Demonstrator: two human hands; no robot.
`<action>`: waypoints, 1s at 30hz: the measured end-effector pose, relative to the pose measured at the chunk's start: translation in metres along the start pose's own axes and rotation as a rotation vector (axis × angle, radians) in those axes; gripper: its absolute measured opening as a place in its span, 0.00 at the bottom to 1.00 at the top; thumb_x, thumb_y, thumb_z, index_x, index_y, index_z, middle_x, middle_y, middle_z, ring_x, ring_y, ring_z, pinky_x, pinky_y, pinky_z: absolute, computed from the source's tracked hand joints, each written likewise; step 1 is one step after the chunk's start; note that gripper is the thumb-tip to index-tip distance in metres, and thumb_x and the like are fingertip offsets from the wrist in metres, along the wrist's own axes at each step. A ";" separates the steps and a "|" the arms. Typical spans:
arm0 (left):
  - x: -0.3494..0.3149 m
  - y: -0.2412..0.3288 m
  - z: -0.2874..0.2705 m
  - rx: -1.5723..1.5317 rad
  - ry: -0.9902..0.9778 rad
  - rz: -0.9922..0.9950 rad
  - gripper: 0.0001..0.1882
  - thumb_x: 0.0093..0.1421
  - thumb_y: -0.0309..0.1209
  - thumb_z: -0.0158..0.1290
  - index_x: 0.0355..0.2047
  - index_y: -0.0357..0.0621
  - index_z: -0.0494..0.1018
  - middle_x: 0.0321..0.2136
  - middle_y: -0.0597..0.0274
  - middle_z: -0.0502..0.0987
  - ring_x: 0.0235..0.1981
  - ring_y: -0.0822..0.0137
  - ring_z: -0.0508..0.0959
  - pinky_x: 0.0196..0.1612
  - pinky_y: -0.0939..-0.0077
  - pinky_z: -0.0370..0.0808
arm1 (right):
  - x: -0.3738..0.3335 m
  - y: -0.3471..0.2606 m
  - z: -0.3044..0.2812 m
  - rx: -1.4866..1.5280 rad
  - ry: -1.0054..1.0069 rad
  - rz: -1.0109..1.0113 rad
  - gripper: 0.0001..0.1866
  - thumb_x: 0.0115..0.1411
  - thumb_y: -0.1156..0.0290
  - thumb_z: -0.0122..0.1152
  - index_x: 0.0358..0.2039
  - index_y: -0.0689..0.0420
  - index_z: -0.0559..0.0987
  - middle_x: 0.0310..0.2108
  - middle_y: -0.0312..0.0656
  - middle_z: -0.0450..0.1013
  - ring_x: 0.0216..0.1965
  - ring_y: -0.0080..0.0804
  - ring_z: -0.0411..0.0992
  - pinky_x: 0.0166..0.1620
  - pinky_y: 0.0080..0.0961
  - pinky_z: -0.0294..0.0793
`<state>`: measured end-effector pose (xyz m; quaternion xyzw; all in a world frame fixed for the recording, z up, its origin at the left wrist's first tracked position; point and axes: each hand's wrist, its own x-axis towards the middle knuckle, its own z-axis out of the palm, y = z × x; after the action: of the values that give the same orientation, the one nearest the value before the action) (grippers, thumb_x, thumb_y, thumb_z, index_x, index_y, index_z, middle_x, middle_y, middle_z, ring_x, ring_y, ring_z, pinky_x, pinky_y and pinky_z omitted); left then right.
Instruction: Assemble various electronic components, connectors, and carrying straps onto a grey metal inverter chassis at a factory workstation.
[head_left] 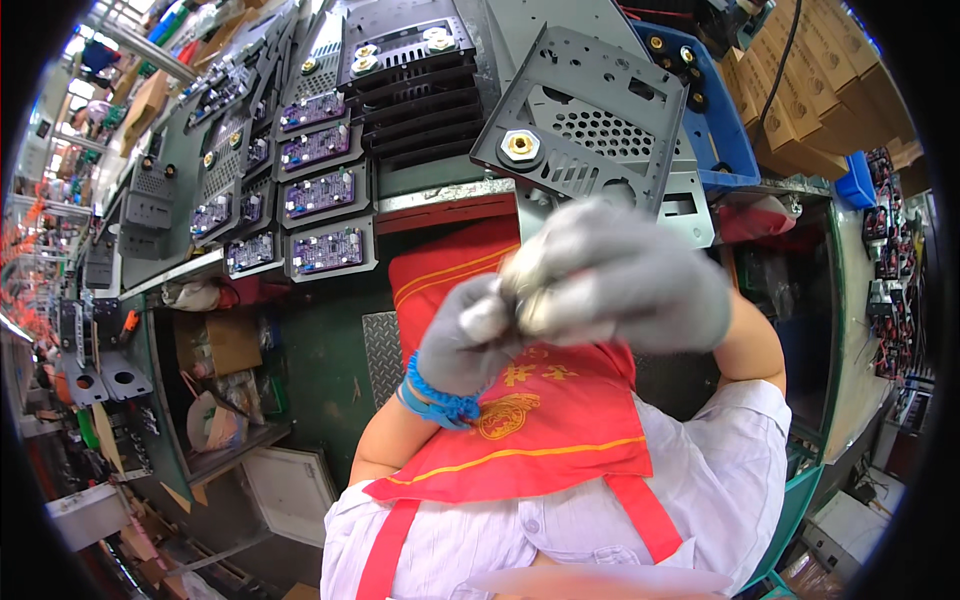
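My left hand and my right hand, both in grey gloves, meet in front of the red apron. Their fingers are closed round a small brass-coloured fitting, mostly covered by the gloves and blurred. The right hand is smeared by motion. Just beyond, a dark grey perforated metal panel lies tilted on the bench. A brass fitting with a hex nut sits in its near left corner. More brass fittings with black parts lie in the blue bin at the right.
Left of the panel are a stack of dark metal panels and several plates carrying purple circuit boards. Cardboard boxes stand beyond the blue bin. Under the bench, the left shelf holds a carton.
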<state>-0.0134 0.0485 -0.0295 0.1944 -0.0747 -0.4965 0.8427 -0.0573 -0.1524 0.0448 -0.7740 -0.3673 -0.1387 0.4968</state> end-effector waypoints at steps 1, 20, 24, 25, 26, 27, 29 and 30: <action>0.003 0.006 -0.005 -0.042 -0.174 0.004 0.18 0.61 0.34 0.51 0.46 0.33 0.70 0.49 0.46 0.71 0.45 0.53 0.76 0.49 0.59 0.76 | -0.001 0.001 -0.013 -0.304 0.101 0.047 0.07 0.54 0.78 0.59 0.35 0.56 0.79 0.42 0.44 0.74 0.43 0.41 0.74 0.47 0.36 0.70; -0.005 0.002 -0.014 -0.041 0.012 -0.045 0.25 0.66 0.41 0.44 0.52 0.29 0.62 0.48 0.47 0.71 0.45 0.56 0.77 0.53 0.63 0.74 | -0.017 -0.020 0.025 -0.595 0.168 0.135 0.13 0.49 0.69 0.64 0.35 0.54 0.72 0.44 0.49 0.72 0.42 0.42 0.73 0.46 0.40 0.70; -0.002 -0.001 -0.033 0.091 0.018 -0.125 0.22 0.66 0.39 0.44 0.49 0.29 0.65 0.47 0.47 0.72 0.45 0.57 0.77 0.53 0.62 0.74 | -0.029 -0.014 0.013 -0.812 0.266 0.354 0.13 0.48 0.71 0.65 0.35 0.55 0.74 0.45 0.46 0.72 0.41 0.44 0.72 0.43 0.35 0.71; 0.001 -0.002 -0.036 0.101 0.033 -0.159 0.22 0.66 0.38 0.45 0.49 0.29 0.65 0.47 0.47 0.72 0.45 0.58 0.77 0.53 0.62 0.74 | -0.031 -0.012 0.011 -0.850 0.244 0.412 0.13 0.48 0.71 0.65 0.35 0.55 0.74 0.45 0.46 0.72 0.40 0.44 0.72 0.42 0.35 0.71; 0.002 -0.005 -0.038 0.125 0.044 -0.198 0.21 0.66 0.38 0.45 0.49 0.28 0.65 0.47 0.47 0.72 0.46 0.58 0.77 0.53 0.62 0.74 | -0.033 -0.012 0.012 -0.853 0.219 0.398 0.13 0.48 0.71 0.65 0.35 0.55 0.74 0.45 0.46 0.72 0.40 0.44 0.72 0.42 0.35 0.71; 0.003 -0.008 -0.039 0.106 0.056 -0.194 0.21 0.66 0.38 0.45 0.49 0.28 0.65 0.47 0.47 0.72 0.46 0.58 0.77 0.53 0.62 0.74 | -0.034 -0.012 0.013 -0.772 0.221 0.381 0.12 0.49 0.71 0.65 0.35 0.55 0.74 0.46 0.46 0.72 0.39 0.44 0.72 0.40 0.35 0.71; 0.007 -0.014 -0.039 0.112 0.055 -0.261 0.21 0.66 0.37 0.45 0.48 0.28 0.66 0.48 0.48 0.71 0.46 0.59 0.76 0.53 0.62 0.74 | -0.036 -0.012 0.013 -0.684 0.226 0.371 0.12 0.49 0.70 0.64 0.35 0.54 0.74 0.46 0.46 0.72 0.37 0.44 0.72 0.39 0.35 0.71; 0.009 -0.017 -0.040 0.115 0.037 -0.288 0.21 0.65 0.37 0.46 0.50 0.30 0.64 0.49 0.49 0.70 0.47 0.59 0.76 0.52 0.62 0.75 | -0.036 -0.011 0.012 -0.596 0.192 0.371 0.12 0.49 0.74 0.64 0.35 0.56 0.74 0.47 0.50 0.71 0.38 0.47 0.73 0.39 0.34 0.72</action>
<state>-0.0102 0.0437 -0.0730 0.2602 -0.0587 -0.6035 0.7514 -0.0920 -0.1551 0.0256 -0.9218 -0.1160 -0.2193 0.2980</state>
